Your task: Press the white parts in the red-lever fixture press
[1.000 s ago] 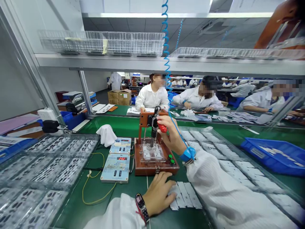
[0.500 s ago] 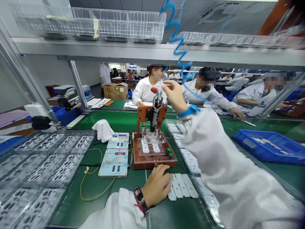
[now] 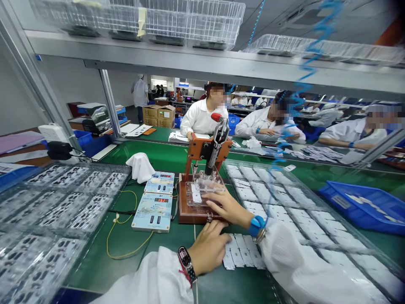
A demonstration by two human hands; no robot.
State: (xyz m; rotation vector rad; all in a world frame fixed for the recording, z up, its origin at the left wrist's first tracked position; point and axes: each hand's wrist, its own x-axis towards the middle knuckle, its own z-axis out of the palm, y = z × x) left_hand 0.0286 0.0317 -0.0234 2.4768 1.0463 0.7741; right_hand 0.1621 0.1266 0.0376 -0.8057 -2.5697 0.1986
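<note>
My left hand [image 3: 210,248] lies palm down at the front edge of a brown test fixture [image 3: 190,216], fingers loosely spread. Its right fingertips touch a row of flat white pieces [image 3: 243,251] on the green table. Over the fixture's clear plate reaches my right hand [image 3: 226,204], fingers stretched out and apart, its fingertips at the plate's right part. One white piece [image 3: 196,193] shows in the plate's left slot; my right hand hides the right slot and the green buttons. Above stands a toggle clamp with a red-tipped lever [image 3: 216,117].
Two meter boxes [image 3: 152,212] with red digits stand left of the fixture, beside a white cloth [image 3: 139,167]. A clear tray of dark-marked parts [image 3: 72,198] lies left, a tray of white pieces [image 3: 284,198] right. Farther right sits a blue bin [image 3: 363,207]. Co-workers sit opposite.
My right hand has come down from beside the red-tipped lever to the clear plate. My left hand has stayed in place. The view has shifted slightly, and the blue coiled hose appears farther right.
</note>
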